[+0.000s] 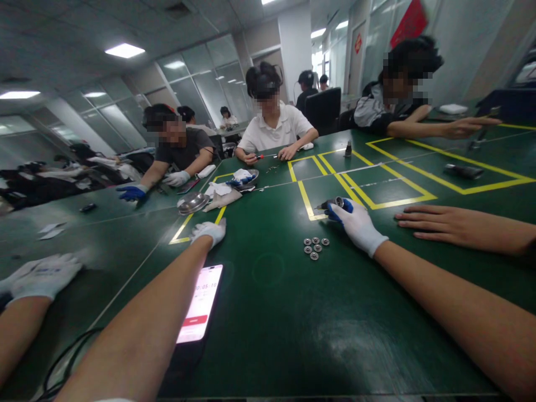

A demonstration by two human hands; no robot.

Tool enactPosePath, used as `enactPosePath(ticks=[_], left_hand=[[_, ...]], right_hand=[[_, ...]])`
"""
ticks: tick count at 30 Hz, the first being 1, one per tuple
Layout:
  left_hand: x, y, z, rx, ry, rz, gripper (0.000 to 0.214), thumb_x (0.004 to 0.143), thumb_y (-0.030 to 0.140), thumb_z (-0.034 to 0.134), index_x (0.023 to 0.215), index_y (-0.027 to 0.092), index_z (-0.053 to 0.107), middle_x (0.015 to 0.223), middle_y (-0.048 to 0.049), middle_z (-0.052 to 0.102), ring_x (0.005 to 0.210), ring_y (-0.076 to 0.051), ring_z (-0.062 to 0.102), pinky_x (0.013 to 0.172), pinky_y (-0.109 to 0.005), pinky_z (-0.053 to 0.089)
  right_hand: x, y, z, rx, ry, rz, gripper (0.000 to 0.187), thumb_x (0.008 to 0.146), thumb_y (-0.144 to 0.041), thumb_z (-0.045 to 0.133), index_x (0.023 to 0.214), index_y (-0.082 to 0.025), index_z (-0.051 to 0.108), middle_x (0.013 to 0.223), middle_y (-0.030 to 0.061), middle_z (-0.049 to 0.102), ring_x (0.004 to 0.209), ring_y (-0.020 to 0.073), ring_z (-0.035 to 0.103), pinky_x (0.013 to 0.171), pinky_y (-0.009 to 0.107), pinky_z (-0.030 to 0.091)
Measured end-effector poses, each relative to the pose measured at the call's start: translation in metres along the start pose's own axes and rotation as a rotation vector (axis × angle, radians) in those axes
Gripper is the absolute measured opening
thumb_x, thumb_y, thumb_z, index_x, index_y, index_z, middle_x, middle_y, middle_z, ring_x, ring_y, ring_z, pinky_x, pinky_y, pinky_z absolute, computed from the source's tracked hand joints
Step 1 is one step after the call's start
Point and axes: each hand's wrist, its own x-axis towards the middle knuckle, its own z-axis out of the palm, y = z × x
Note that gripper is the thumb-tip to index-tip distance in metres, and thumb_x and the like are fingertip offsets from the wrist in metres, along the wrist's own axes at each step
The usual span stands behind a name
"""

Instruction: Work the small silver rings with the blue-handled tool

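Observation:
My right hand [354, 223], in a white glove with blue finger pads, is closed around a dark pointed tool [338, 202] with a round metallic end. Its tip is over the corner of a yellow tape outline; fingers cover part of the tool, so its exact kind is unclear. Several small round flanged metal pieces [314, 249] lie grouped on the green table, just left of and nearer than that hand. My left hand [209, 231], also gloved, rests palm down on the table by another tape corner, apparently holding nothing. A lit phone [203, 304] showing a timer lies beside my left forearm.
Past my left hand are a metal bowl [193, 203] and crumpled white cloths [224, 195]. A co-worker's bare hand [435, 223] lies at right, another's gloved hand [46, 276] at left. A black cylinder [463, 171] lies far right; black cable [62, 357] runs lower left.

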Motion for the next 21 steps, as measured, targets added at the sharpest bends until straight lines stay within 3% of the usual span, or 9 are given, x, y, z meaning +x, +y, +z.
enactPosePath(ticks=[2, 6, 9, 11, 13, 15, 18, 21], left_hand=[[-0.007, 0.048, 0.012, -0.002, -0.07, -0.004, 0.083, 0.093, 0.065, 0.041, 0.134, -0.006, 0.055, 0.144, -0.0388, 0.05, 0.139, -0.047, 0.047, 0.111, -0.058, 0.04], [-0.05, 0.155, 0.024, -0.14, -0.131, 0.325, 0.075, 0.096, 0.063, 0.041, 0.136, 0.001, 0.057, 0.154, -0.0321, 0.044, 0.147, -0.044, 0.039, 0.119, -0.055, 0.031], [-0.085, 0.207, 0.024, -0.413, -0.15, 0.572, 0.061, 0.098, 0.054, 0.044, 0.137, 0.008, 0.058, 0.152, -0.025, 0.05, 0.146, -0.037, 0.042, 0.122, -0.05, 0.031], [-0.096, 0.218, 0.021, -0.676, -0.119, 0.581, 0.053, 0.103, 0.043, 0.038, 0.142, 0.011, 0.054, 0.152, -0.02, 0.053, 0.144, -0.029, 0.047, 0.122, -0.042, 0.035], [-0.099, 0.214, 0.018, -0.862, -0.063, 0.502, 0.048, 0.103, 0.032, 0.037, 0.144, 0.012, 0.053, 0.149, -0.0173, 0.057, 0.14, -0.025, 0.052, 0.121, -0.037, 0.038], [-0.098, 0.203, 0.013, -0.935, -0.013, 0.507, 0.047, 0.098, 0.024, 0.047, 0.142, 0.012, 0.056, 0.146, -0.016, 0.059, 0.138, -0.025, 0.054, 0.121, -0.037, 0.038], [-0.102, 0.194, 0.004, -0.931, -0.005, 0.791, 0.062, 0.086, 0.023, 0.066, 0.146, 0.014, 0.053, 0.149, -0.0139, 0.057, 0.14, -0.026, 0.052, 0.123, -0.039, 0.037], [-0.11, 0.197, -0.002, -0.888, -0.027, 0.971, 0.068, 0.082, 0.018, 0.068, 0.148, 0.015, 0.052, 0.149, -0.0135, 0.057, 0.139, -0.027, 0.053, 0.122, -0.04, 0.04]], right_hand=[[0.0, 0.001, 0.001, 0.018, 0.015, 0.008, 0.042, 0.086, -0.057, 0.061, 0.101, -0.02, 0.074, 0.102, 0.0108, 0.076, 0.097, 0.0306, 0.069, 0.094, 0.048, 0.051], [0.0, 0.003, 0.001, 0.035, 0.067, 0.016, 0.045, 0.084, -0.06, 0.063, 0.102, -0.02, 0.075, 0.099, 0.0104, 0.075, 0.093, 0.0295, 0.069, 0.092, 0.046, 0.052], [0.001, 0.005, -0.002, 0.007, 0.117, 0.018, 0.046, 0.085, -0.06, 0.061, 0.103, -0.02, 0.075, 0.1, 0.0103, 0.076, 0.097, 0.03, 0.069, 0.095, 0.046, 0.051], [0.002, 0.006, -0.005, -0.042, 0.168, 0.041, 0.047, 0.085, -0.06, 0.061, 0.106, -0.02, 0.076, 0.102, 0.0109, 0.076, 0.1, 0.0315, 0.069, 0.096, 0.047, 0.05], [0.003, 0.006, -0.007, -0.09, 0.2, 0.041, 0.049, 0.085, -0.06, 0.062, 0.11, -0.02, 0.075, 0.106, 0.0118, 0.076, 0.103, 0.0327, 0.068, 0.098, 0.048, 0.049], [0.004, 0.003, -0.005, -0.105, 0.191, -0.008, 0.05, 0.085, -0.058, 0.063, 0.115, -0.02, 0.075, 0.112, 0.0123, 0.075, 0.107, 0.0326, 0.068, 0.1, 0.048, 0.049], [0.003, -0.008, 0.007, -0.07, 0.122, -0.106, 0.05, 0.084, -0.054, 0.067, 0.119, -0.019, 0.073, 0.118, 0.0126, 0.074, 0.111, 0.0311, 0.067, 0.103, 0.045, 0.049], [0.002, -0.023, 0.024, -0.044, 0.032, -0.186, 0.044, 0.086, -0.051, 0.067, 0.117, -0.019, 0.074, 0.115, 0.0108, 0.076, 0.109, 0.0289, 0.069, 0.101, 0.043, 0.051]])
